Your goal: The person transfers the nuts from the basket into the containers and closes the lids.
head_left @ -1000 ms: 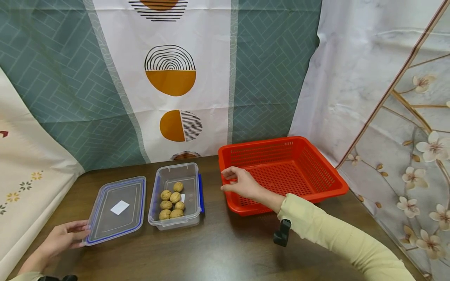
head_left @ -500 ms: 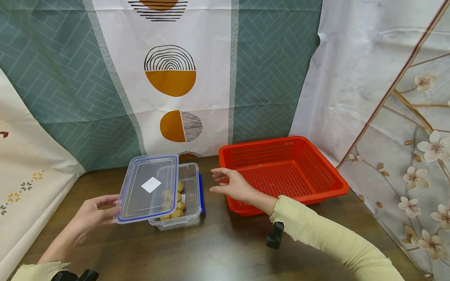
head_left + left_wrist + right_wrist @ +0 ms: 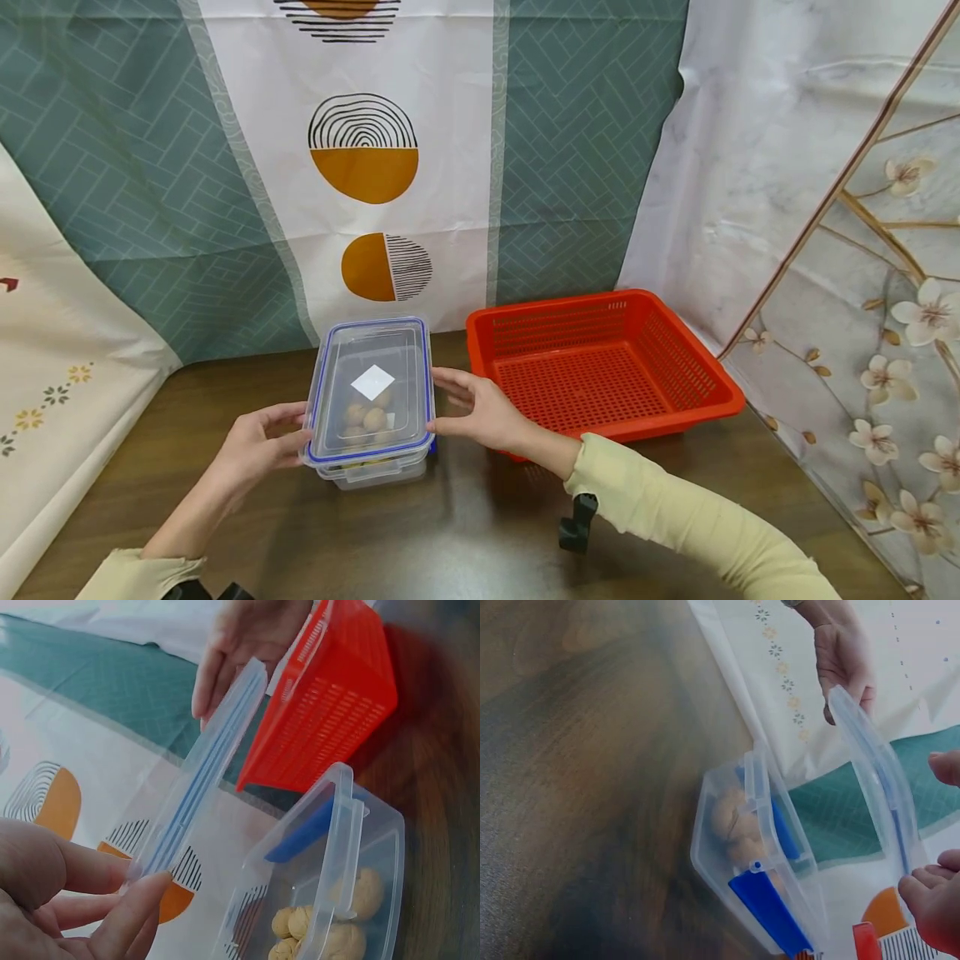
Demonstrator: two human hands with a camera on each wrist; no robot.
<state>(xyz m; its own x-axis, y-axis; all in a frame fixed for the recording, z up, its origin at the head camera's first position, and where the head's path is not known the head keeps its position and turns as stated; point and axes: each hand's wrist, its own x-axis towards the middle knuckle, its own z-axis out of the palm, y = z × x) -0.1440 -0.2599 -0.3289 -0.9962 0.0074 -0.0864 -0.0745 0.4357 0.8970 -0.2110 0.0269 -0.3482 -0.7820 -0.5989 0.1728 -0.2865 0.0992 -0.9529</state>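
A clear lid with a blue seal and a white square label (image 3: 372,382) is raised over the clear plastic box (image 3: 384,477). My left hand (image 3: 258,446) pinches the lid (image 3: 199,784) at its near left edge, thumb on one face and fingers on the other. My right hand (image 3: 480,412) is at the lid's right edge, fingertips right at the rim and thumb spread apart from the fingers. Inside the box lie several walnuts (image 3: 345,941), seen through the lid from above. The wrist views show a gap between lid and box, and a blue side latch (image 3: 769,911) hanging down.
A red plastic basket (image 3: 480,333) with perforated sides stands to the right, just behind my right hand. Patterned cloth (image 3: 570,167) hangs along the back and both sides of the brown wooden table (image 3: 450,542).
My left hand has lifted the lid from the table on the left and carried it right, over the box. The right hand has moved left from the basket to the lid's right edge.
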